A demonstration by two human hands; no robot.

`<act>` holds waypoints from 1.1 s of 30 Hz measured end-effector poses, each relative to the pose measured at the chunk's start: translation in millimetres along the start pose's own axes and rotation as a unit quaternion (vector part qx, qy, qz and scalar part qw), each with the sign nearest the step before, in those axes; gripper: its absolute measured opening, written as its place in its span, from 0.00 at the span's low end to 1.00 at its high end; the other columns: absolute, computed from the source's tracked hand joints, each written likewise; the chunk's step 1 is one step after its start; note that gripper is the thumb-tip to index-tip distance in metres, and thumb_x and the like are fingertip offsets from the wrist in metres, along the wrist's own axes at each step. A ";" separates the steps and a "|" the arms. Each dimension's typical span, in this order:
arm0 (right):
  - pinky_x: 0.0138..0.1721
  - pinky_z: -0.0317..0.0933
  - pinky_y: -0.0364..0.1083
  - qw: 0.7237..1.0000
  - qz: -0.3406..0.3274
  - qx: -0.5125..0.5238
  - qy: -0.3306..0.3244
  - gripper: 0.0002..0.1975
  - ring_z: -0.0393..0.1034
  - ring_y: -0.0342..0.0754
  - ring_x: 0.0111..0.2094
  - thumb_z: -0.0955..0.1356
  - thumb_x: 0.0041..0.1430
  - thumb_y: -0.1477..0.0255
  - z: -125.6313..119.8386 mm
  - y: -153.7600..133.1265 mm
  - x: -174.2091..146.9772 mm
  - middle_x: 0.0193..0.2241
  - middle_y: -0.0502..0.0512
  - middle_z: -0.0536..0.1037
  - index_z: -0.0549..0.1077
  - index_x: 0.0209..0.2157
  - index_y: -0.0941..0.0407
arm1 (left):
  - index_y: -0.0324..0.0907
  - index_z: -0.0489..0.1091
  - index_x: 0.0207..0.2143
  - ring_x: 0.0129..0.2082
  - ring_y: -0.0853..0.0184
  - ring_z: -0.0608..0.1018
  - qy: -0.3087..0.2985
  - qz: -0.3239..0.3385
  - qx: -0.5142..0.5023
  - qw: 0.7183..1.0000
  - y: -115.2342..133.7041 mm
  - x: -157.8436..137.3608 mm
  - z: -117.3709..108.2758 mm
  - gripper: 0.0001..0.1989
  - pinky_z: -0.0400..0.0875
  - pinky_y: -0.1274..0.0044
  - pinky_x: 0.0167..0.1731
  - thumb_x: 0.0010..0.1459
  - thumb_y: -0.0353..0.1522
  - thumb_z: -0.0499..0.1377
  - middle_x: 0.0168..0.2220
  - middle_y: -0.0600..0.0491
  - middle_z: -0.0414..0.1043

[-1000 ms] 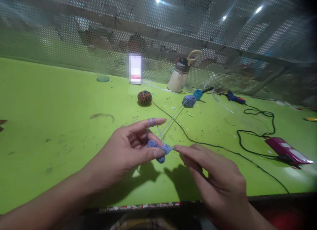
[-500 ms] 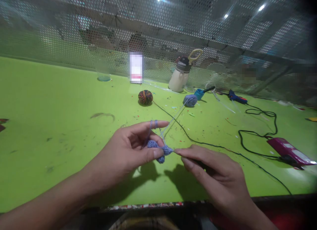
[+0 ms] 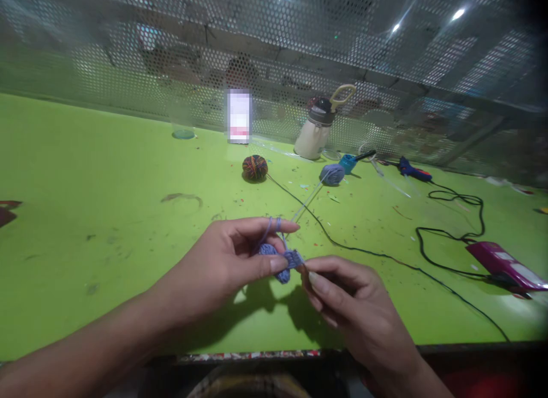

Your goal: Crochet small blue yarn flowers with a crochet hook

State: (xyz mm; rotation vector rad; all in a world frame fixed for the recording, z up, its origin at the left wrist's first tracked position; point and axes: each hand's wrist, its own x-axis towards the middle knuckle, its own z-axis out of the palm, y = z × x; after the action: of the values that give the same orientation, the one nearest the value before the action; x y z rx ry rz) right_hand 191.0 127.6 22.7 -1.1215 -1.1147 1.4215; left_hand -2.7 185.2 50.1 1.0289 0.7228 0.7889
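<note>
My left hand [image 3: 233,258] pinches a small purple-blue crochet piece [image 3: 293,259] between thumb and fingers. Yarn of the same colour wraps round its raised index finger, and a strand stretches back to the purple-blue yarn ball [image 3: 333,175]. Close against the piece's right edge, my right hand [image 3: 363,304] is closed on a thin crochet hook [image 3: 305,266]. Most of the hook is hidden by the fingers, and its tip cannot be made out. Behind the hands lies a dark multicoloured yarn ball [image 3: 255,168], whose strand crosses the green table [image 3: 107,215] to the lower right.
A lit phone [image 3: 240,117] leans against the perforated metal screen [image 3: 205,78]. Beside it stand a pale bottle [image 3: 314,135] with a dark lid and a small blue pot [image 3: 347,164]. At the right are a blue glue gun [image 3: 414,169], its black cord and a magenta packet [image 3: 505,265].
My right hand has turned and its fingers have curled in closer to the crochet piece. The left index finger sits a little lower. The whole view has shifted slightly.
</note>
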 end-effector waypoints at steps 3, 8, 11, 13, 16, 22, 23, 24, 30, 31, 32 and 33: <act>0.18 0.47 0.37 0.995 0.019 0.098 -0.010 0.04 0.55 0.37 0.19 0.73 0.56 0.68 8.1 1.6 1.2 0.18 0.48 0.69 0.81 0.34 0.52 | 0.49 0.79 0.42 0.31 0.75 0.75 -0.003 -0.005 0.001 1.000 0.1 0.1 0.3 0.15 0.67 0.82 0.35 0.52 0.27 0.68 0.30 0.60 0.75; 0.19 0.50 0.38 0.997 0.017 0.074 0.006 0.04 0.56 0.37 0.19 0.72 0.59 0.69 12.2 -3.8 -1.0 0.20 0.47 0.70 0.79 0.36 0.52 | 0.49 0.78 0.43 0.31 0.76 0.76 -0.005 -0.013 -0.009 1.000 0.0 1.7 -0.6 0.16 0.68 0.82 0.36 0.51 0.27 0.69 0.30 0.60 0.76; 0.21 0.55 0.39 0.999 -0.014 -0.029 0.025 0.09 0.60 0.39 0.20 0.70 0.61 0.69 9.9 -8.6 -1.9 0.22 0.47 0.71 0.78 0.44 0.49 | 0.49 0.77 0.45 0.32 0.75 0.77 -0.008 -0.006 -0.008 1.000 -1.4 3.0 -2.0 0.18 0.69 0.81 0.38 0.51 0.27 0.69 0.31 0.60 0.77; 0.22 0.57 0.39 0.990 -0.060 -0.121 0.040 0.13 0.62 0.40 0.22 0.69 0.63 0.69 8.0 -11.3 -1.5 0.23 0.47 0.71 0.76 0.50 0.47 | 0.49 0.77 0.46 0.33 0.74 0.77 -0.001 0.001 -0.004 1.000 -2.6 3.9 -2.3 0.19 0.69 0.80 0.39 0.51 0.28 0.69 0.32 0.59 0.77; 0.30 0.64 0.41 0.957 -0.147 -0.244 0.047 0.17 0.70 0.43 0.30 0.66 0.64 0.72 5.5 -14.0 -0.3 0.30 0.49 0.76 0.74 0.53 0.44 | 0.49 0.77 0.46 0.34 0.74 0.77 0.014 0.016 -0.003 1.000 -4.4 4.3 -1.1 0.19 0.69 0.81 0.38 0.51 0.28 0.69 0.33 0.59 0.76; 0.55 0.61 0.46 0.940 -0.183 -0.289 -0.014 0.20 0.69 0.45 0.55 0.63 0.66 0.76 4.7 -20.1 3.9 0.51 0.49 0.78 0.72 0.56 0.44 | 0.51 0.77 0.46 0.33 0.76 0.78 0.017 0.047 -0.011 0.999 -8.2 3.8 -0.5 0.21 0.71 0.84 0.37 0.50 0.26 0.70 0.32 0.61 0.76; 0.55 0.61 0.46 0.945 -0.171 -0.280 -0.017 0.20 0.69 0.44 0.55 0.63 0.67 0.76 5.0 -21.9 5.5 0.51 0.49 0.78 0.71 0.56 0.43 | 0.52 0.77 0.46 0.33 0.76 0.78 0.015 0.048 -0.013 0.999 -8.8 3.7 -1.2 0.21 0.71 0.85 0.37 0.50 0.26 0.70 0.32 0.61 0.77; 0.55 0.61 0.46 0.950 -0.159 -0.269 -0.021 0.20 0.69 0.44 0.55 0.64 0.66 0.75 5.3 -23.9 7.2 0.51 0.49 0.78 0.72 0.56 0.43 | 0.52 0.77 0.47 0.33 0.76 0.78 0.013 0.048 -0.014 0.999 -9.4 3.6 -1.9 0.21 0.71 0.85 0.37 0.50 0.26 0.69 0.33 0.61 0.77; 0.50 0.62 0.47 0.977 -0.061 -0.200 -0.051 0.18 0.72 0.45 0.43 0.66 0.63 0.76 4.3 -34.9 16.1 0.27 0.47 0.77 0.76 0.51 0.46 | 0.54 0.76 0.47 0.33 0.77 0.77 0.009 0.052 -0.012 0.999 -11.8 3.9 -6.5 0.21 0.71 0.85 0.37 0.52 0.26 0.69 0.32 0.61 0.77; 0.47 0.63 0.47 0.977 -0.057 -0.196 -0.056 0.18 0.72 0.45 0.40 0.66 0.63 0.77 3.7 -36.1 16.8 0.25 0.47 0.75 0.77 0.51 0.46 | 0.54 0.76 0.47 0.33 0.76 0.77 0.011 0.051 -0.011 0.999 -12.1 4.3 -6.9 0.21 0.71 0.85 0.37 0.52 0.26 0.69 0.32 0.61 0.77; 0.44 0.63 0.46 0.977 -0.057 -0.197 -0.062 0.18 0.70 0.44 0.36 0.66 0.63 0.77 3.0 -37.2 17.5 0.24 0.47 0.75 0.77 0.51 0.46 | 0.53 0.76 0.47 0.33 0.76 0.77 0.013 0.049 -0.012 0.999 -12.3 4.7 -7.0 0.22 0.71 0.85 0.37 0.51 0.25 0.69 0.32 0.61 0.76; 0.40 0.62 0.45 0.976 -0.058 -0.201 -0.066 0.18 0.68 0.43 0.33 0.66 0.63 0.77 2.3 -38.1 18.4 0.25 0.47 0.75 0.77 0.51 0.46 | 0.53 0.76 0.47 0.33 0.76 0.77 0.016 0.047 -0.016 0.999 -12.6 5.2 -6.9 0.22 0.71 0.84 0.38 0.51 0.25 0.69 0.32 0.61 0.76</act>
State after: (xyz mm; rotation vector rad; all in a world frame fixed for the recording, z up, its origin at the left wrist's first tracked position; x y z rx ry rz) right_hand 192.4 149.7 58.8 -1.2284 -1.5881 1.2234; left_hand -2.9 188.8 35.3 1.0284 0.6899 0.8972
